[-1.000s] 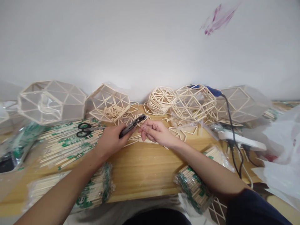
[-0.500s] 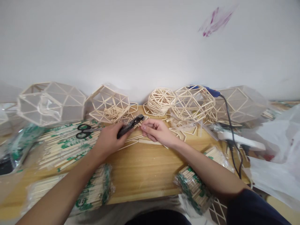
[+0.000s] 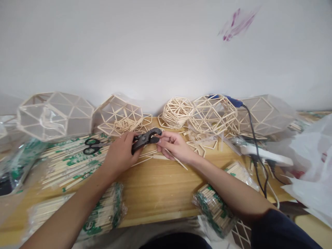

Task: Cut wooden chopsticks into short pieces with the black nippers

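Observation:
My left hand [image 3: 121, 152] is wrapped round the handles of a black hand cutter [image 3: 144, 139], whose curved jaws stand apart and point right. Close by the jaws, my right hand [image 3: 173, 147] pinches a thin wooden stick [image 3: 179, 162]; one end sticks out below the palm. The stick's other end is hidden by the fingers. Beneath both hands, several loose sticks [image 3: 147, 157] lie on the wooden table [image 3: 158, 193]. Just behind are an open frame of sticks [image 3: 120, 110] with short cut pieces [image 3: 128, 124] in it, and a round frame [image 3: 177, 112] full of short pieces.
Black-handled scissors [image 3: 92, 146] lie on wrapped sticks at left. Bagged stick bundles [image 3: 214, 207] sit along the front edge. A larger frame [image 3: 214, 114] stands against the wall, a blue corded tool [image 3: 234, 101] behind it. At right are a power strip [image 3: 267, 154] and white sheeting [image 3: 313, 155].
The cutter's jaws have opened and turned into clearer view. The stick in my right hand now shows below the palm. Both hands stay nearly in place.

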Demonstrator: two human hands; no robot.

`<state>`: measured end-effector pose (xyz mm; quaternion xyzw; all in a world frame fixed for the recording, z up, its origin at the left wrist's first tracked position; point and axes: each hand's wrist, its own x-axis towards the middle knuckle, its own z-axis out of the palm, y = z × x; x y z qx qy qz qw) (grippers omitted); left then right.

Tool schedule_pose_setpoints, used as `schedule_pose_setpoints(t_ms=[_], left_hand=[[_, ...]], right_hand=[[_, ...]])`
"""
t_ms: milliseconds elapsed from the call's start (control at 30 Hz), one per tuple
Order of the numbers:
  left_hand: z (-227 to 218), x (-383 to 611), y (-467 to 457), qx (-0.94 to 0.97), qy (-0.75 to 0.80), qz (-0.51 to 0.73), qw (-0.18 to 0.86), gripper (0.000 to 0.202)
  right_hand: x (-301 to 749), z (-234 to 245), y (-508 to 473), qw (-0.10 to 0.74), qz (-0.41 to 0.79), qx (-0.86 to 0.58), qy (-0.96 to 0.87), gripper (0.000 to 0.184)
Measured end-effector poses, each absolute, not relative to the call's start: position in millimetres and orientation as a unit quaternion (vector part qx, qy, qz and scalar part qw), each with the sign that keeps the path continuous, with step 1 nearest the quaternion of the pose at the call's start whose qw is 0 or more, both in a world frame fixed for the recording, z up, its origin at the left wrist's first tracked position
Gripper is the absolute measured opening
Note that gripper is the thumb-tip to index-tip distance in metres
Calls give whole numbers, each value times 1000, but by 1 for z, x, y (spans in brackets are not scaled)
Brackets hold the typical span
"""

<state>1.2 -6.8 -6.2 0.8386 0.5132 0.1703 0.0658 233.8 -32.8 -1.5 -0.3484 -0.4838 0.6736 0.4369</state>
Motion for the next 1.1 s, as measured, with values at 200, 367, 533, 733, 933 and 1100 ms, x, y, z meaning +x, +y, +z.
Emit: schedule_pose_setpoints(t_ms=[200, 367, 533, 733, 933, 1100], left_hand=[[-8, 3, -9, 839, 514, 168, 61, 32], [-10, 3, -9, 839, 513, 175, 51, 31], [-10, 2, -8, 838, 513, 179, 45, 32], [-9, 5, -11, 831, 532, 158, 39, 27], [-8, 8, -11, 828, 541, 141, 36, 23], [-8, 8, -10, 835, 532, 140, 27, 28]], right_hand=[[236, -3, -32, 430, 672, -349, -492, 37], [236, -2, -32, 428, 673, -346, -495, 38], [236, -2, -32, 430, 665, -353, -498, 39], [236, -3, -32, 432, 666, -347, -500, 35], [234, -3, -32, 443, 650, -354, -505, 32], [233, -3, -32, 441, 643, -361, -511, 37]])
